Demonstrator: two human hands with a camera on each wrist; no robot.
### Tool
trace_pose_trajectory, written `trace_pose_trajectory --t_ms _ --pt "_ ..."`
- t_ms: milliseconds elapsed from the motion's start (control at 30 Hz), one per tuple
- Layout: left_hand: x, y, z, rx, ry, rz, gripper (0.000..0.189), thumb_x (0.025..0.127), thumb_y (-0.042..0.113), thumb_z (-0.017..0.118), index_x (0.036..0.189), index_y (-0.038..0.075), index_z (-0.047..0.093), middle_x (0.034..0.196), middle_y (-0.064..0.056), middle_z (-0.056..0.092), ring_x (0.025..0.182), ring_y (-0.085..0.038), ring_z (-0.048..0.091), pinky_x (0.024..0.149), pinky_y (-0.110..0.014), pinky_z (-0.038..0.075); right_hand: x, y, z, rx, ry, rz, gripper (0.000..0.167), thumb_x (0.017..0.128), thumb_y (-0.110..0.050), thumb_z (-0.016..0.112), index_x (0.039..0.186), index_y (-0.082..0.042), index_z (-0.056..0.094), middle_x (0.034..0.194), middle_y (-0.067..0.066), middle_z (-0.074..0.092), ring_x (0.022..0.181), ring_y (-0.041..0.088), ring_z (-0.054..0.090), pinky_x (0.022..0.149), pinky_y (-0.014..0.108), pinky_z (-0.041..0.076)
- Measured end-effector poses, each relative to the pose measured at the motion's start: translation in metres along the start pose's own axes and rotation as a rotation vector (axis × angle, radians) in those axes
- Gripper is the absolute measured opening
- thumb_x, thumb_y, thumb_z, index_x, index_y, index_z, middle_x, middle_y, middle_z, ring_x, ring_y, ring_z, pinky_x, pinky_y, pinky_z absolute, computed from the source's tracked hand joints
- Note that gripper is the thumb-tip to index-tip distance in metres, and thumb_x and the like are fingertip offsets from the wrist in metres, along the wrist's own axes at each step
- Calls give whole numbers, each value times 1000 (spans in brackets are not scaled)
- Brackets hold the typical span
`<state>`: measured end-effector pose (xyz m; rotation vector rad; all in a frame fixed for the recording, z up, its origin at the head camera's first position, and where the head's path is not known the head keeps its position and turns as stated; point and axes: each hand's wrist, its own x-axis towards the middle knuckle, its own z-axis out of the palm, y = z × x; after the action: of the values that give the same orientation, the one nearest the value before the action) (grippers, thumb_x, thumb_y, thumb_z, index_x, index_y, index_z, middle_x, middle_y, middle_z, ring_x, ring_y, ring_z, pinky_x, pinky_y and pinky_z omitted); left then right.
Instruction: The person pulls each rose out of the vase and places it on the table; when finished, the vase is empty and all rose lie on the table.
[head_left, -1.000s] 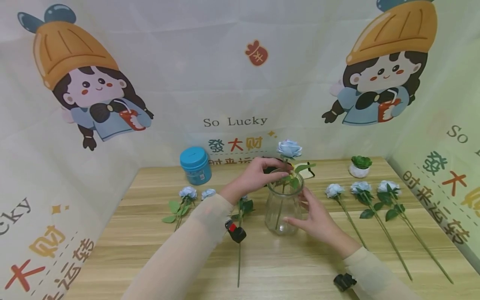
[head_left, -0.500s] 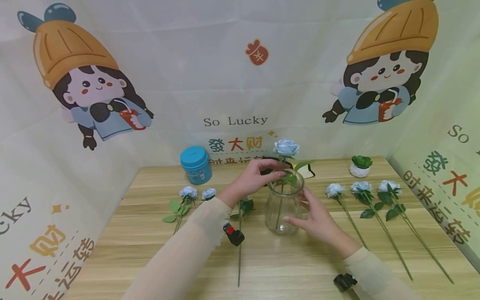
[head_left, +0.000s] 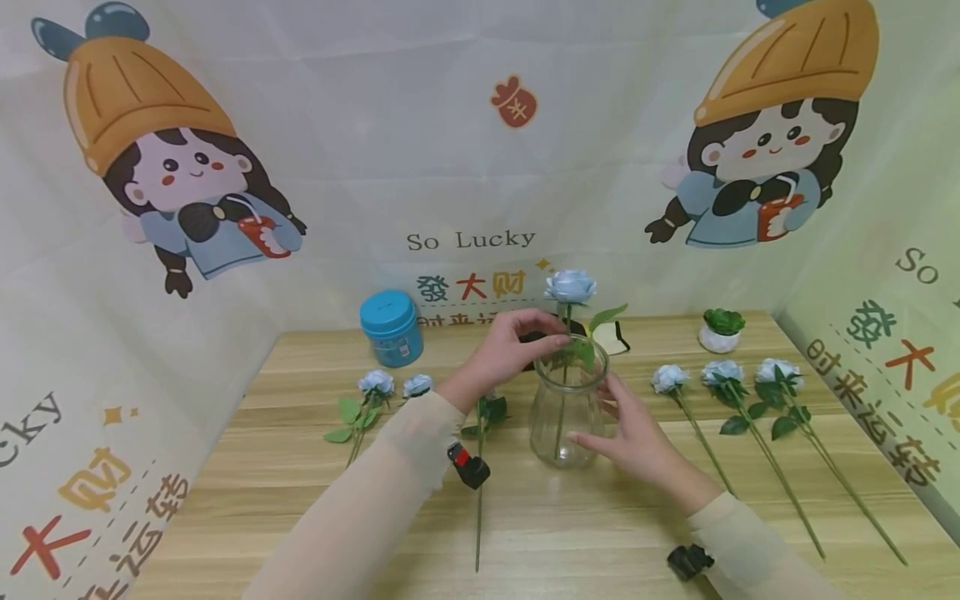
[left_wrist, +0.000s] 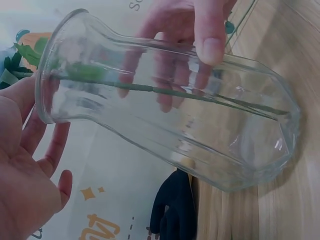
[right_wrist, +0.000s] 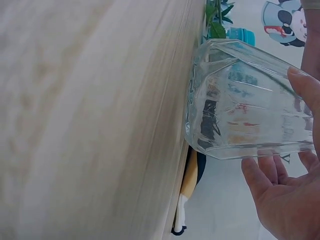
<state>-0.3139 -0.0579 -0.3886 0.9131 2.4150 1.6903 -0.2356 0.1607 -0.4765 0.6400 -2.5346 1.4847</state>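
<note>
A clear glass vase (head_left: 562, 417) stands on the table, with one pale blue artificial rose (head_left: 571, 286) upright in it. Its bloom and a green leaf show above the rim, while the stem slants down through the glass. At the vase's mouth my left hand (head_left: 517, 346) pinches the stem between thumb and index finger; the exact contact is partly hidden. My right hand (head_left: 637, 433) holds the vase's body from the right, thumb in front and fingers behind. In the left wrist view, that thumb presses on the vase wall (left_wrist: 200, 145).
Three pale blue roses (head_left: 722, 372) lie on the right of the table, and several more (head_left: 376, 383) lie on the left, partly behind the left arm. A blue lidded jar (head_left: 391, 329) and a small potted succulent (head_left: 722, 331) stand at the back. Printed cloth hangs behind.
The rose has shifted slightly left, then risen a little, together with the left hand. The right hand and the vase have stayed in place.
</note>
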Motion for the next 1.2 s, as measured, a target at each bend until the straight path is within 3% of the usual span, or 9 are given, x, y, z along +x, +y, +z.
trace_pose_trajectory --t_ms 400,633,867,1033,1200 --pt "5 11 -3 11 111 40 17 96 22 75 106 9 77 111 -6 76 105 -14 66 97 -37 52 -1 -3 0 1 2 7 90 80 -14 90 153 -10 39 144 17 53 130 38 57 110 51 50" --pt "6 24 -8 -109 152 60 15 97 14 73 107 3 74 111 -14 74 102 -19 68 90 -37 59 -1 -2 1 -2 3 2 87 80 -12 90 151 -7 41 143 17 53 130 38 56 111 53 49" --pt "8 39 -16 -170 188 65 12 98 15 72 105 5 74 109 -5 75 102 -15 69 95 -42 59 0 -4 0 -11 3 -12 85 80 -13 90 150 -3 42 141 19 53 129 40 57 110 53 49" --pt "10 52 -22 -184 247 83 13 98 18 72 104 6 75 102 1 76 100 -13 69 89 -34 57 0 -4 0 -12 -13 8 89 80 -17 90 153 -6 39 144 17 52 131 39 55 111 52 48" --pt "11 69 -32 -191 326 49 17 97 21 74 107 7 74 103 2 76 100 -10 66 83 -26 52 -1 -4 1 -8 -12 13 90 80 -19 90 154 -10 38 144 17 52 131 40 55 111 54 48"
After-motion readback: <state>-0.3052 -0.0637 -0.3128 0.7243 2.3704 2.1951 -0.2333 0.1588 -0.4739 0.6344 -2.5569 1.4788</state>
